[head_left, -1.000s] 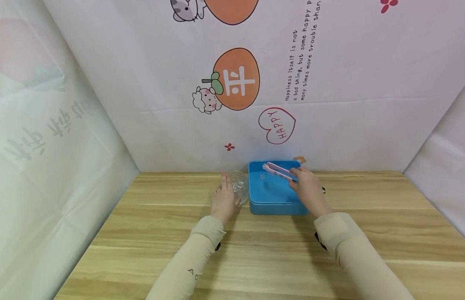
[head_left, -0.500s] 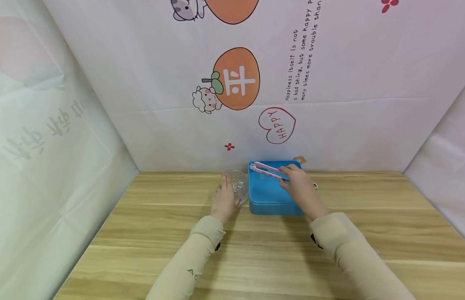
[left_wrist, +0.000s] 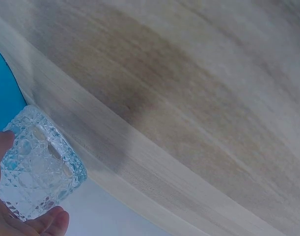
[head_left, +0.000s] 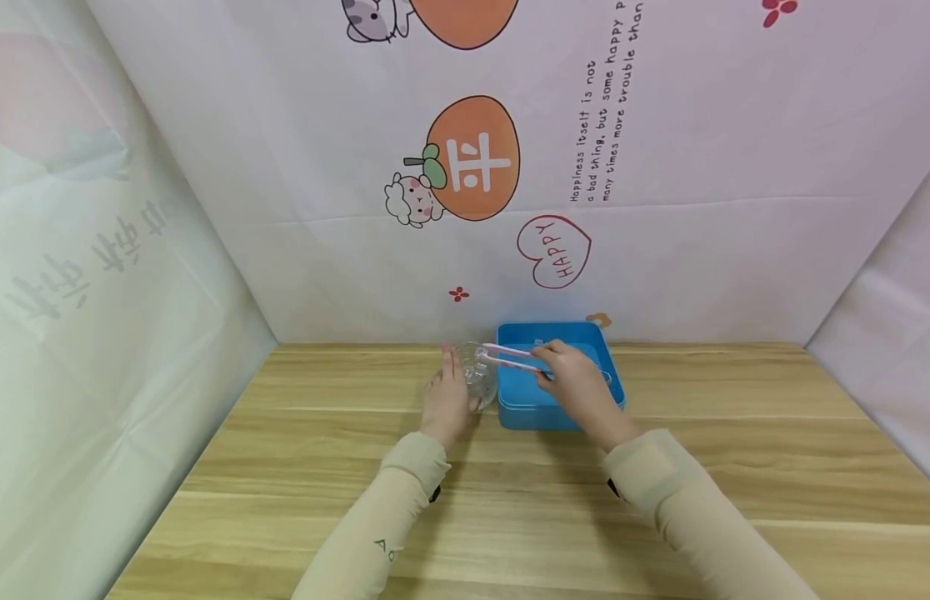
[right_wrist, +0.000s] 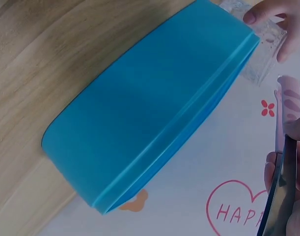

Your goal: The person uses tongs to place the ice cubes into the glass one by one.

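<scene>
My left hand (head_left: 447, 398) grips a clear patterned glass (left_wrist: 41, 167), thumb on one side and fingers on the other. Several clear cube-like pieces show inside it in the head view. Pinched in my right hand (head_left: 577, 387) are tongs (right_wrist: 288, 101) with pink arms and a metal handle. Their tips reach over the glass's mouth, and a small clear piece (head_left: 482, 353) shows at them. Right beside the glass stands an open blue box (head_left: 543, 417), under my right hand. Another clear piece (head_left: 538, 342) lies in the box near its back wall.
The wooden table (head_left: 345, 483) runs up to a white printed sheet (head_left: 345, 275) that stands close behind the box and glass. More white sheets hang at the left (head_left: 135, 333) and right (head_left: 892, 317) sides.
My right hand has moved left with the tongs, carrying their tips and the clear piece from above the box to over the glass. The left hand and glass have stayed put.
</scene>
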The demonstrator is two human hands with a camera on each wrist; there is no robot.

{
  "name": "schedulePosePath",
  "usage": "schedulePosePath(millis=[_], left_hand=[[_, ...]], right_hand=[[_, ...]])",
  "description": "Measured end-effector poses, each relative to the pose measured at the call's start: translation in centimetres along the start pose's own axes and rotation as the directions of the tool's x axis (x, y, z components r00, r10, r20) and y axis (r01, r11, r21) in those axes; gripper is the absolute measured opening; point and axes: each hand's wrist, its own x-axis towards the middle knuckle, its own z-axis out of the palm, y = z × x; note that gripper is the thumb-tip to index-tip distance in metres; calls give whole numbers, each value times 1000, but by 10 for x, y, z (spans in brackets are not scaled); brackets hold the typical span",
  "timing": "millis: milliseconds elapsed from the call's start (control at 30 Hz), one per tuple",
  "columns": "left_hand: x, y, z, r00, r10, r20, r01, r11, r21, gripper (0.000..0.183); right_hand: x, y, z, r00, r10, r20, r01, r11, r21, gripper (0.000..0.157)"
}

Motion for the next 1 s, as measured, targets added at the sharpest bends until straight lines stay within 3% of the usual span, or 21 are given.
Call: schedulePosePath(millis=[367,1000], left_hand=[[0,0,1,1000,-2,1,2,1000,-5,93],[0,0,0,1000,-1,6,1,1000,-14,93]], right_hand=[[-2,-4,9,999,-31,29,32,999,-32,29],[-3,-3,11,998,-20,65,22,999,-31,32]])
